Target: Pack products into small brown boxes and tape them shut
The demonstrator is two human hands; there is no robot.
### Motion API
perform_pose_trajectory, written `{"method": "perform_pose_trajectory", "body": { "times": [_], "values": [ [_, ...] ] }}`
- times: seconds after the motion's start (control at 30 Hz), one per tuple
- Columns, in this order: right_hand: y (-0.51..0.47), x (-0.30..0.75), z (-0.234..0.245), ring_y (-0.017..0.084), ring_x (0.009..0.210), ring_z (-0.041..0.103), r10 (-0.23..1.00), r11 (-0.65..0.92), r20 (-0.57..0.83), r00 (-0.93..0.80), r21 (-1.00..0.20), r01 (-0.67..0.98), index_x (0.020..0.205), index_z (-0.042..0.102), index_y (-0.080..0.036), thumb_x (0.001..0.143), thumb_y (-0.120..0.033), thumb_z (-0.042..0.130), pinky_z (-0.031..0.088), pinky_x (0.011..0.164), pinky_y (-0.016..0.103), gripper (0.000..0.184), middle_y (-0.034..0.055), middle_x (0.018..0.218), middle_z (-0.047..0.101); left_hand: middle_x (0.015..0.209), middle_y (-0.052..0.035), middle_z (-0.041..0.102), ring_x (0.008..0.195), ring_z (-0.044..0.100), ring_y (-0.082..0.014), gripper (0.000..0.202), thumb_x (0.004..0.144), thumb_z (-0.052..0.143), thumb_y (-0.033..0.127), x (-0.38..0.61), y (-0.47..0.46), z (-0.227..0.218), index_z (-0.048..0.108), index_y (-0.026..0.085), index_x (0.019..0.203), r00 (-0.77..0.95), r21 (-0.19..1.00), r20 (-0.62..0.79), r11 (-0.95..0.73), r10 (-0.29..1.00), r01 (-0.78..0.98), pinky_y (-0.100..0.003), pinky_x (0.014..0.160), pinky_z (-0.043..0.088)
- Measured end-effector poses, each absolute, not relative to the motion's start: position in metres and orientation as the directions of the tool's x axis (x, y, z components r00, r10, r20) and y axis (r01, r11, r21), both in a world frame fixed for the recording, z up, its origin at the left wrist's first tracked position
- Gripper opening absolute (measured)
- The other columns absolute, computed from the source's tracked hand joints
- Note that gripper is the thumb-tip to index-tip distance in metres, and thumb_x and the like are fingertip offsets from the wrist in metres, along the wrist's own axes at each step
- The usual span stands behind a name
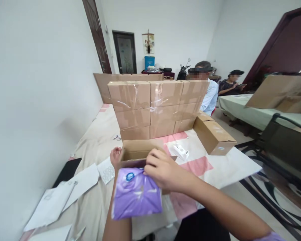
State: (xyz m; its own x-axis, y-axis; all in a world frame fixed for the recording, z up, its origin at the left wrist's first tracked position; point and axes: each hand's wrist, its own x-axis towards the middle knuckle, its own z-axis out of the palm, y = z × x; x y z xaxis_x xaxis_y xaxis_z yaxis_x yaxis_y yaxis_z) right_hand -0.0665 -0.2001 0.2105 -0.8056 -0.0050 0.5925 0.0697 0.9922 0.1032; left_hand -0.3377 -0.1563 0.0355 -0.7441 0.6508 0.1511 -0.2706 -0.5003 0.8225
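Observation:
My right hand (164, 169) is closed on the top edge of a purple plastic packet (137, 201) with a round blue mark. The packet hangs at the near side of an open cardboard box (135, 152), and what lies inside the box is mostly hidden. At the box's far left edge is my left hand (115, 155), with its fingers curled beside the cardboard. My left forearm passes behind the packet, so the palm and the grip are partly out of sight.
Taped cartons (150, 108) form a wall behind the box. Another carton (214, 134) lies at the right, near a white plastic device (180, 151). White papers (52, 204) and a black flat object (67, 172) lie left. A person in a light shirt (210, 97) sits beyond the cartons.

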Motion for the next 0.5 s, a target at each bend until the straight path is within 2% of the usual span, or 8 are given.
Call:
{"method": "perform_pose_trajectory", "body": {
  "times": [0.07,0.13,0.23,0.3,0.37,0.43,0.5],
  "values": [
    [-0.19,-0.038,0.2,0.02,0.087,0.042,0.014,0.991,0.595,-0.804,0.1,0.091,0.076,0.057,-0.016,0.097,-0.006,0.047,0.038,0.074,0.033,0.026,0.0048,0.081,0.056,0.097,-0.0044,0.065,0.077,0.062,-0.0138,0.035,0.099,0.058,0.047,-0.339,-0.175,0.042,0.063,0.014,0.111,-0.775,0.843,0.19,-0.505,0.603,-0.186,-0.03,0.069,0.056],
    [-0.181,-0.016,0.193,0.02,0.087,0.042,0.015,0.989,0.611,-0.792,0.107,0.101,0.076,0.057,-0.016,0.099,-0.005,0.045,0.037,0.074,0.033,0.027,0.0052,0.082,0.055,0.085,-0.002,0.062,0.067,0.058,-0.012,0.041,0.097,0.057,0.054,-0.332,-0.2,0.052,0.063,0.015,0.101,-0.772,0.868,0.259,-0.491,0.58,-0.077,-0.026,0.061,0.051],
    [-0.178,0.01,0.187,0.02,0.085,0.043,0.018,0.978,0.64,-0.768,0.147,0.146,0.077,0.057,-0.016,0.099,-0.006,0.046,0.036,0.073,0.034,0.026,0.0047,0.081,0.055,0.075,-0.0015,0.061,0.061,0.053,-0.0126,0.048,0.087,0.06,0.065,-0.31,-0.243,0.063,0.064,0.017,0.087,-0.714,0.89,0.388,-0.437,0.583,0.126,-0.025,0.056,0.044],
    [-0.182,0.021,0.18,0.022,0.093,0.048,0.007,0.97,0.642,-0.767,0.182,0.16,0.079,0.059,-0.017,0.098,-0.007,0.05,0.037,0.077,0.036,0.023,0.0049,0.083,0.057,0.088,-0.0058,0.067,0.075,0.06,-0.0178,0.045,0.084,0.065,0.062,-0.293,-0.268,0.069,0.068,0.018,0.092,-0.651,0.88,0.465,-0.391,0.6,0.269,-0.029,0.065,0.048],
    [-0.192,0.024,0.164,0.026,0.106,0.051,-0.007,0.969,0.622,-0.783,0.197,0.148,0.082,0.061,-0.018,0.097,-0.01,0.055,0.039,0.086,0.042,0.018,0.0058,0.09,0.061,0.108,-0.0094,0.069,0.098,0.063,-0.0254,0.044,0.084,0.068,0.059,-0.278,-0.285,0.077,0.07,0.02,0.103,-0.585,0.854,0.52,-0.36,0.622,0.376,-0.035,0.08,0.052],
    [-0.207,0.02,0.14,0.03,0.12,0.05,0.007,0.972,0.605,-0.796,0.183,0.148,0.085,0.063,-0.019,0.097,-0.015,0.057,0.037,0.099,0.052,0.014,0.0069,0.103,0.065,0.127,-0.0108,0.065,0.121,0.058,-0.0319,0.048,0.083,0.07,0.058,-0.269,-0.293,0.086,0.068,0.024,0.115,-0.499,0.807,0.568,-0.325,0.655,0.493,-0.044,0.099,0.049],
    [-0.223,0.014,0.11,0.035,0.134,0.044,0.066,0.974,0.612,-0.788,0.131,0.184,0.088,0.065,-0.02,0.095,-0.019,0.06,0.026,0.11,0.065,0.009,0.0069,0.12,0.065,0.139,-0.0111,0.06,0.136,0.049,-0.0339,0.049,0.087,0.067,0.055,-0.264,-0.294,0.096,0.064,0.027,0.126,-0.362,0.715,0.599,-0.272,0.715,0.644,-0.051,0.113,0.04]
  ]
}}
